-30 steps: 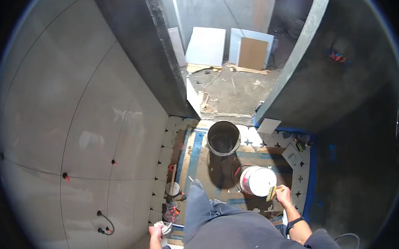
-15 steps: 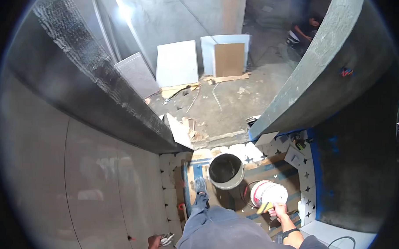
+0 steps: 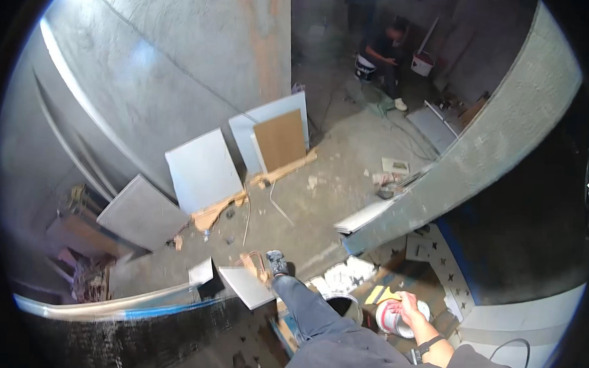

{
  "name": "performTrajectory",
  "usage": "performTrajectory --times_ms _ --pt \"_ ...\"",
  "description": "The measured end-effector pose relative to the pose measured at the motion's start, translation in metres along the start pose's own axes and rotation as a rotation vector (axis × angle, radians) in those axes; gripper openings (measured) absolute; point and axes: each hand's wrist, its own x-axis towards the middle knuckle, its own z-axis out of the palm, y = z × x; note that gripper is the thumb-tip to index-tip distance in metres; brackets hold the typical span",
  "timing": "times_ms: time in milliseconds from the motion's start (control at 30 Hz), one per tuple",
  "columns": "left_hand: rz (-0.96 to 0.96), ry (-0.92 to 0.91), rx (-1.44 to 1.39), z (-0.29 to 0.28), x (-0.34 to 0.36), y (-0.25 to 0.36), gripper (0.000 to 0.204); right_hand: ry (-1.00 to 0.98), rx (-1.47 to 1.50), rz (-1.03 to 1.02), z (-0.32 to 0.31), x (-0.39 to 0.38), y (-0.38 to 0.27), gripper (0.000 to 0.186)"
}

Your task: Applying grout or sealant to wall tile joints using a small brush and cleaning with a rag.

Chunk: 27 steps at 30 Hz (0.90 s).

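My right hand [image 3: 404, 306] is closed round the handle of a yellow scraper [image 3: 383, 295], its flat blade pointing left. Just below that hand stands a white bucket with red marks [image 3: 388, 323], partly covered by my hand and forearm. My left hand [image 3: 241, 365] is low at the bottom edge, in deep shadow. A small pale thing shows beside its fingers, too dim to name. Left of the white bucket, a larger mortar bucket [image 3: 346, 305] is partly hidden by my body. My shoe [image 3: 277, 262] is at the doorway, beside a leaning white tile [image 3: 247, 287].
White boards [image 3: 204, 171] and a brown board [image 3: 280, 143] lean on the far wall. A concrete door post [image 3: 465, 138] rises at the right, with stacked tiles [image 3: 365, 215] at its foot. Another person [image 3: 381, 54] sits in the back room. Spacers dot the right-hand tiles [image 3: 450, 270].
My view has swung right and toward the doorway. My foot has moved forward to the threshold. The scraper has shifted from the white bucket's near side to its far left side.
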Motion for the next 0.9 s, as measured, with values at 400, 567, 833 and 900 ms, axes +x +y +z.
performTrajectory --times_ms 400,567,833,900 --pt "0.142 -0.13 0.274 -0.029 0.214 0.456 0.028 -0.124 0.335 -0.119 0.274 0.232 -0.356 0.022" --pt "0.186 -0.136 0.317 -0.03 0.271 0.633 0.029 -0.299 0.546 -0.278 0.291 0.216 -0.53 0.034" --pt "0.244 -0.183 0.414 0.028 0.382 0.9 0.031 0.05 0.137 -0.263 0.294 0.383 -0.682 0.021" --pt "0.252 -0.197 0.441 0.054 0.4 0.985 0.032 0.31 -0.145 -0.378 0.28 0.42 -0.691 0.02"
